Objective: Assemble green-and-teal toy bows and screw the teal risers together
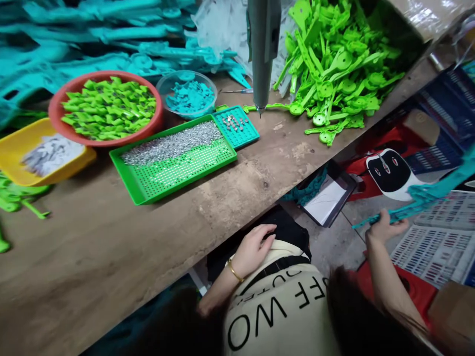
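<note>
My left hand, with a gold bracelet at the wrist, rests on my lap by the table's front edge. Its fingers lie stretched out and hold nothing. Out to the right, beyond the table, my right hand grips a long turquoise plastic part, which slants up toward the right edge of the view. Part of my right fingers is hidden behind it. A grey upright screwdriver points its tip down over the table.
On the wooden table stand a green perforated tray of screws, a small turquoise tray, a red bowl, a clear tub and a yellow scoop. Lime-green parts and turquoise parts are heaped behind. Crates stand right.
</note>
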Motion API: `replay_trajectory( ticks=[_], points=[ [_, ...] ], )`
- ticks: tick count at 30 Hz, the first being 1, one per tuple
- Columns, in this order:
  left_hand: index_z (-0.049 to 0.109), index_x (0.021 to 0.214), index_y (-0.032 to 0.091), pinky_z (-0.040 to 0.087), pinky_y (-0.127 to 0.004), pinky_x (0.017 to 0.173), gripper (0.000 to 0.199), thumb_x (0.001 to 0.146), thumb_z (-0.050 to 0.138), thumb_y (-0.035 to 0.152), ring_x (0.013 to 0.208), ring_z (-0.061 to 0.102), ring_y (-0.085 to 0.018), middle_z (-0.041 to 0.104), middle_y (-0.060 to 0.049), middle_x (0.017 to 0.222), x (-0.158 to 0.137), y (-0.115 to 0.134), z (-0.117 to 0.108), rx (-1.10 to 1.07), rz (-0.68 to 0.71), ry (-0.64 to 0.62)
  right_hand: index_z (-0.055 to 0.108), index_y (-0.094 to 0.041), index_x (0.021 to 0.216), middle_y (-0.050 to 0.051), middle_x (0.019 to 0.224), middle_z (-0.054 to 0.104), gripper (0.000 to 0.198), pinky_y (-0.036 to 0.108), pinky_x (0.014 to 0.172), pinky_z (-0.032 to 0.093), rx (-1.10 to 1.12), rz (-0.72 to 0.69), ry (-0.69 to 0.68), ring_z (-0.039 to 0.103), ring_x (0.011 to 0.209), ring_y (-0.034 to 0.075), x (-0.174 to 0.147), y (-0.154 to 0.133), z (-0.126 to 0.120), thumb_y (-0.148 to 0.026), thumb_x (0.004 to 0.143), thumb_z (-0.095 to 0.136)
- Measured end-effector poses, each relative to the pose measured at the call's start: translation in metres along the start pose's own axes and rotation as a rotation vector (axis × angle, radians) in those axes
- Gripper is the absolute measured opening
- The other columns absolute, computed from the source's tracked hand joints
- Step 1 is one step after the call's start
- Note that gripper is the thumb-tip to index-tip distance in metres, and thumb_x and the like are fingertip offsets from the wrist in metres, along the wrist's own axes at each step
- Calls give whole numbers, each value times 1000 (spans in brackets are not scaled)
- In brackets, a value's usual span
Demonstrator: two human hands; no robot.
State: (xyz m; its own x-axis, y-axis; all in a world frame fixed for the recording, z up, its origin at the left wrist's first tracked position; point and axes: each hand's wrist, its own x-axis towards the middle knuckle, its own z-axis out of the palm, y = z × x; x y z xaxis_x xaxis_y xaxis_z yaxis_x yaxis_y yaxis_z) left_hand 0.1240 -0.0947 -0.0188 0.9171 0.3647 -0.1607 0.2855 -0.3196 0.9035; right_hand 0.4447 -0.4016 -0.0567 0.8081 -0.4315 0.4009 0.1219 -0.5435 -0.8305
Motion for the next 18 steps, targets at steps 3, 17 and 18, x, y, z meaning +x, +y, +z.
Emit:
replay_trajectory(
  ticks=[3,17,18],
  points=[
    [64,114,22,53,-36,97,25,94,50,30,107,66,-19,70,-5,114,5,3,0,-10,0,-10,34,-24,103,9,102,48,46,49,99,44,26,-83,55,56,100,27,27,-22,-3,-44,68,58],
    [55,128,22,39,-48,112,52,83,68,44,124,56,-29,65,-10,124,18,41,18,-249,2,295,41,-21,133,12,110,62,64,40,79,55,437,-651,-1299,62,94,24,-220,-158,8,-34,75,64],
    [56,125,22,39,-48,112,45,86,65,41,122,58,-28,67,-10,120,13,39,14,-314,-31,440,39,-19,136,13,113,62,66,42,82,55,466,-712,-1351,61,98,25,-225,-173,13,-35,77,63]
  ],
)
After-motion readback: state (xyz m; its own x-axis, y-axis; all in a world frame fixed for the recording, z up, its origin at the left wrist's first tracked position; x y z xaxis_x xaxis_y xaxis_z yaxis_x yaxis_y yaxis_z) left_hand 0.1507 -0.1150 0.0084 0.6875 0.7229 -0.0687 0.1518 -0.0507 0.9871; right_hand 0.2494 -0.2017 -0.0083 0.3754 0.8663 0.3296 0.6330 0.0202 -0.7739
